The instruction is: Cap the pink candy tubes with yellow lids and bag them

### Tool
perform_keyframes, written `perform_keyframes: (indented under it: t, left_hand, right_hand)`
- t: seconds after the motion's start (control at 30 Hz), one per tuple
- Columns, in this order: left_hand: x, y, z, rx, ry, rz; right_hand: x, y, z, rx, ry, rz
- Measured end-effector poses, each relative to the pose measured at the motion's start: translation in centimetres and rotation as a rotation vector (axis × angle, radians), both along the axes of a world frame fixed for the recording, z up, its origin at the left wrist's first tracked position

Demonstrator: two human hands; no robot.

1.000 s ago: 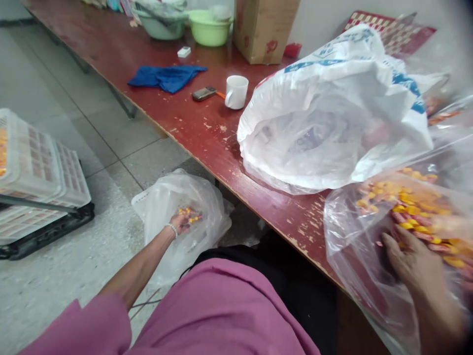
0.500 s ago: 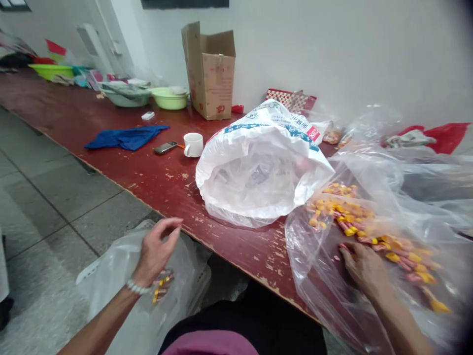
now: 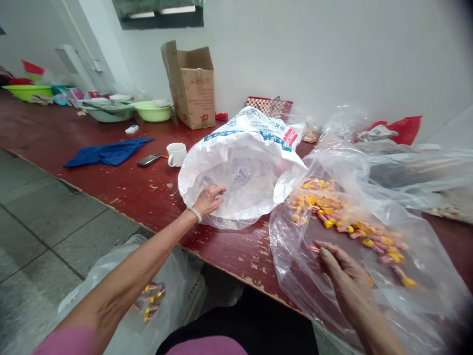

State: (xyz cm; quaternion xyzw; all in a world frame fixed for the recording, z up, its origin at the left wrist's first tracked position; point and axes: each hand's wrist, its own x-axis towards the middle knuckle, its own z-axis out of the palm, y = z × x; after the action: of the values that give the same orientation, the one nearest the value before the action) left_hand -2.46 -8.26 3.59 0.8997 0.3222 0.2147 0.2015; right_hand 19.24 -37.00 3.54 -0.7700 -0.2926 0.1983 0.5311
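Observation:
My left hand (image 3: 210, 201), with a beaded bracelet at the wrist, reaches into the mouth of a white printed sack (image 3: 254, 130). Its fingers are stretched out and hold nothing that I can see. The sack lies on its side with clear plastic (image 3: 240, 172) inside. Between the thumb and fingers of my right hand (image 3: 342, 268) is a small pink-red piece (image 3: 314, 249). That hand is over a clear plastic sheet or bag (image 3: 288, 261). Many small pink-and-yellow pieces (image 3: 328, 217) lie beyond it, partly under the plastic; their exact kind cannot be made out.
By the table edge below, a clear bag (image 3: 111, 276) has several pink-and-yellow pieces (image 3: 151, 298) in it. A white mug (image 3: 176, 154), a phone (image 3: 150, 159) and a blue cloth (image 3: 107, 153) lie left of the sack. Behind stand a cardboard box (image 3: 197, 93) and basins (image 3: 153, 112).
My left hand has moved up and right, from above the lower bag into the sack's mouth. My right hand has lifted slightly from the pieces with one pinched. The view has shifted.

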Motion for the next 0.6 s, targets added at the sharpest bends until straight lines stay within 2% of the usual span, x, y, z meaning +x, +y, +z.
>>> perform_keyframes:
  t: [0.07, 0.17, 0.27, 0.4, 0.5, 0.57, 0.6]
  left_hand:
    - [-1.6, -3.2, 0.5, -0.160, -0.094, -0.065]
    - [-3.4, -8.3, 0.5, -0.590, -0.326, -0.182]
    - [-4.4, -11.9, 0.4, -0.900, -0.487, -0.246]
    - [-5.0, -13.8, 1.0, -1.080, -0.647, -0.228]
    - [-4.8, -14.5, 1.2, -1.299, -0.750, -0.121]
    - [-4.2, -14.4, 0.9, -1.446, -0.794, -0.040]
    - [-3.9, -14.3, 0.7, -1.454, -0.802, 0.003]
  right_hand:
    - [-3.3, 1.8, 0.9, 0.146, 0.099, 0.066]
    - [-7.9, 5.1, 1.7, 0.324, 0.196, 0.196]
    - [-10.8, 7.7, 1.8, 0.343, 0.137, 0.327]
    - [-12.0, 8.5, 0.9, 0.287, -0.151, 0.493]
    - [-12.5, 8.4, -0.7, 0.337, -0.435, 0.611]
    - [-12.9, 8.7, -2.3, 0.400, -0.500, 0.618]
    - [-13.0, 9.0, -3.0, 0.430, -0.500, 0.621]
